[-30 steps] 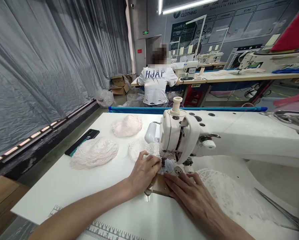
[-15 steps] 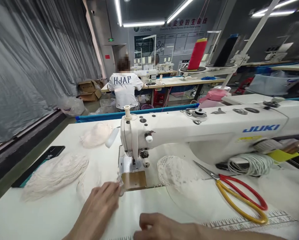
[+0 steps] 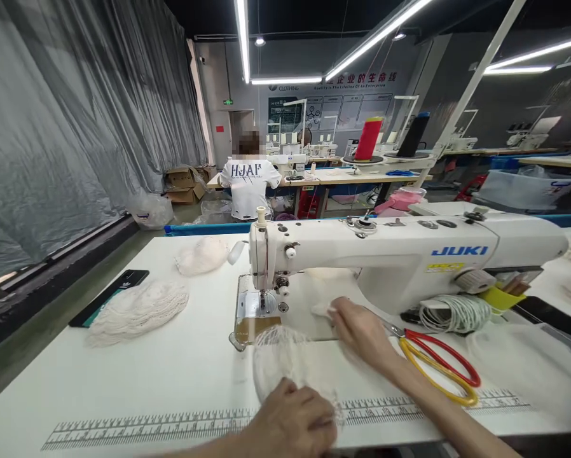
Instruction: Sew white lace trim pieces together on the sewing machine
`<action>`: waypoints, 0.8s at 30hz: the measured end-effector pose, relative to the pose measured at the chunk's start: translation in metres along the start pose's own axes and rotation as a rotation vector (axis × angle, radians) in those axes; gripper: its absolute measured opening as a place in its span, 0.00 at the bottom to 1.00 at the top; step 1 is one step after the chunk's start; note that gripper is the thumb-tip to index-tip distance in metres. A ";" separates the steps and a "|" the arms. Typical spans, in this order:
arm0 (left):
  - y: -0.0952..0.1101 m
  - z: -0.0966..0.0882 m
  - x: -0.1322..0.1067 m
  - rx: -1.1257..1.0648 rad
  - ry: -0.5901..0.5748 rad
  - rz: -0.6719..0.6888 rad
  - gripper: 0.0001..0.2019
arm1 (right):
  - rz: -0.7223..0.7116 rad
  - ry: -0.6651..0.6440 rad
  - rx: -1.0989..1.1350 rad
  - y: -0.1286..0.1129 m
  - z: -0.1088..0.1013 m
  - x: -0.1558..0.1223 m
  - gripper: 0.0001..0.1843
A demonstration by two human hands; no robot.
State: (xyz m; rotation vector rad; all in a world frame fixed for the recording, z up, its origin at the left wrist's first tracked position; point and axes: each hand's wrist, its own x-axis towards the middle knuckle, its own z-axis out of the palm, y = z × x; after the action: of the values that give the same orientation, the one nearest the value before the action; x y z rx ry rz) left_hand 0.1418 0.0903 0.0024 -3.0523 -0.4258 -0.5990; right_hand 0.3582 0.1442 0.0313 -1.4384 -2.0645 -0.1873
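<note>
A curved white lace piece (image 3: 278, 356) lies in front of the sewing machine (image 3: 385, 254). My left hand (image 3: 297, 416) has its fingers curled closed on the near edge of the lace. My right hand (image 3: 362, 331) is on the machine bed right of the needle, its fingers pinched on a small white bit of fabric (image 3: 320, 310). Whether that bit belongs to the pale cloth (image 3: 336, 283) behind it, I cannot tell. Scissors (image 3: 438, 366) with red and yellow handles lie beside my right forearm.
A stack of lace pieces (image 3: 142, 308) sits on the left over a dark phone-like box (image 3: 130, 278), with another pale pile (image 3: 202, 256) behind. A printed ruler (image 3: 147, 427) runs along the front. Coiled cord (image 3: 452, 315) lies right. A person in a white shirt (image 3: 250, 184) sits ahead.
My left hand has moved right from beside the needle plate, and lace now lies under it. My right hand has reached forward onto the machine bed. The lace seen there before is gone from that spot.
</note>
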 end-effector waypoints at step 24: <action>0.048 -0.062 -0.075 -1.625 0.209 -1.141 0.19 | 0.116 -0.563 1.005 -0.127 -0.034 -0.074 0.09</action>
State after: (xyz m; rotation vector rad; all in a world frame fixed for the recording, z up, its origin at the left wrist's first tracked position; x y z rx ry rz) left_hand 0.0653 0.0210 0.0343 -3.2151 -2.9576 -2.0378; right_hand 0.2757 0.0194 0.0460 -0.9816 -1.9478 1.2473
